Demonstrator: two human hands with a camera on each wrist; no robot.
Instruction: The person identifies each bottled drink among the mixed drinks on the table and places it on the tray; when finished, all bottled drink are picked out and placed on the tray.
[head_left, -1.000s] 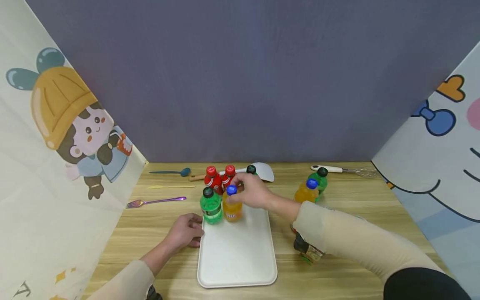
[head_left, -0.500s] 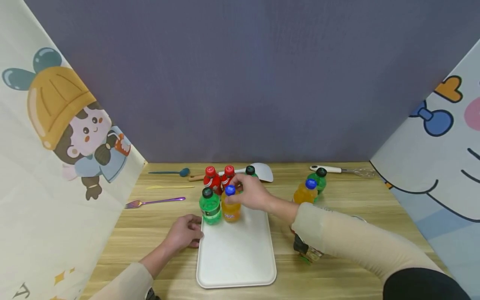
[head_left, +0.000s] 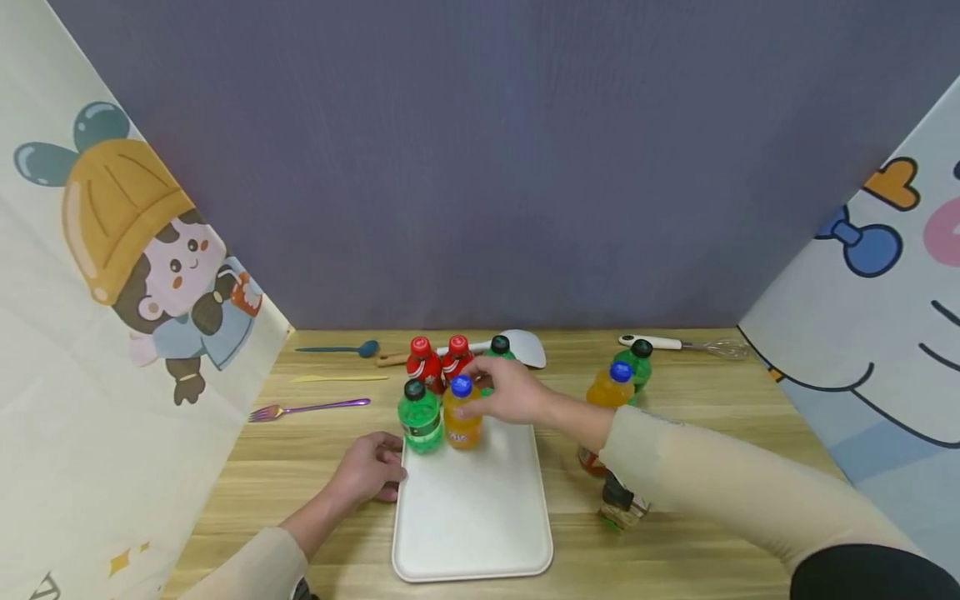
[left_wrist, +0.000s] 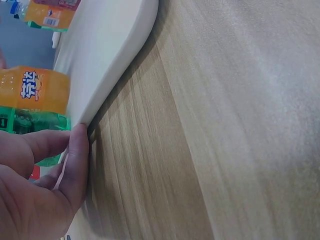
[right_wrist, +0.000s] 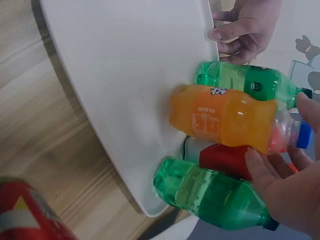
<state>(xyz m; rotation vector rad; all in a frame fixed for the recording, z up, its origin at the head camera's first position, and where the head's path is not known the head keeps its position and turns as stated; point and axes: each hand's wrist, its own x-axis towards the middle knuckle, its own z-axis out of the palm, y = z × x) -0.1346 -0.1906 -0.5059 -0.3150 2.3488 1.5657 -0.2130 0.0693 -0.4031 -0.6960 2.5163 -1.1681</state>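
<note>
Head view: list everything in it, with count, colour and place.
tray: 1, white, table centre
green bottles: 3; tray front left, tray back right, table right
orange bottles: 2, blue caps; one on tray, one right of it on the table
red bottles: 2, tray back
spoon: 1, teal, back left
fork: 1, purple, left
whisk: 1, white handle, back right
left hand: touches tray edge
right hand: fingers on the tray's orange bottle; grip unclear
</note>
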